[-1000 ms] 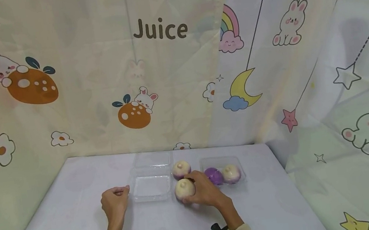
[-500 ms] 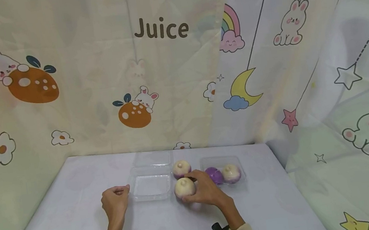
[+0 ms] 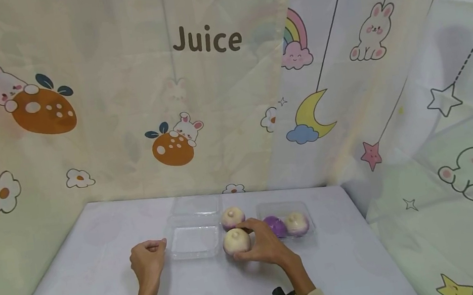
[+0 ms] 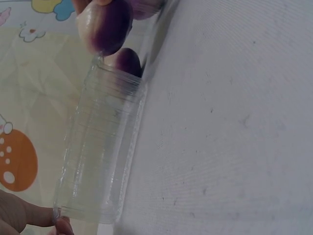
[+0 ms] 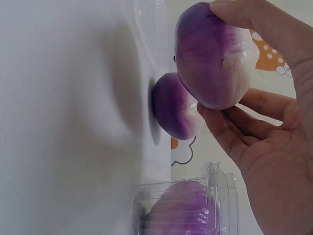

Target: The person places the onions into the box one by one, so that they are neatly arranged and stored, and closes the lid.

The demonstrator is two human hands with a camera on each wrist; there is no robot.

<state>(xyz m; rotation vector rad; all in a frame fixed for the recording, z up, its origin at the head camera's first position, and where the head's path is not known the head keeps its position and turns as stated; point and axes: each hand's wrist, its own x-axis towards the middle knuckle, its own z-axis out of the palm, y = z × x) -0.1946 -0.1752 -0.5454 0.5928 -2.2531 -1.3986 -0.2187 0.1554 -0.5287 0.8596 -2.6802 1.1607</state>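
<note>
My right hand [image 3: 267, 243] grips a round purple-and-white turnip [image 3: 236, 242] between thumb and fingers. In the right wrist view, that turnip [image 5: 215, 58] hangs above the white surface, its shadow apart from it. A second turnip [image 3: 232, 216] rests on the table just behind. My left hand [image 3: 147, 260] is at the left side of an open clear plastic box [image 3: 197, 255]. The left wrist view shows its thumb and finger pinching the corner of this box [image 4: 98, 147], whose lid [image 3: 196, 205] lies folded back. Nothing is seen inside the box.
Right of my right hand stands another clear plastic box [image 3: 283, 206]. It holds a purple turnip [image 3: 276, 226] and a whitish one [image 3: 297, 223]. A white cloth covers the table [image 3: 210, 290], and a printed curtain [image 3: 120, 148] hangs behind it.
The gripped turnip and my right hand have barely moved. My left hand stays at the box's edge. The whole view shifts slightly.
</note>
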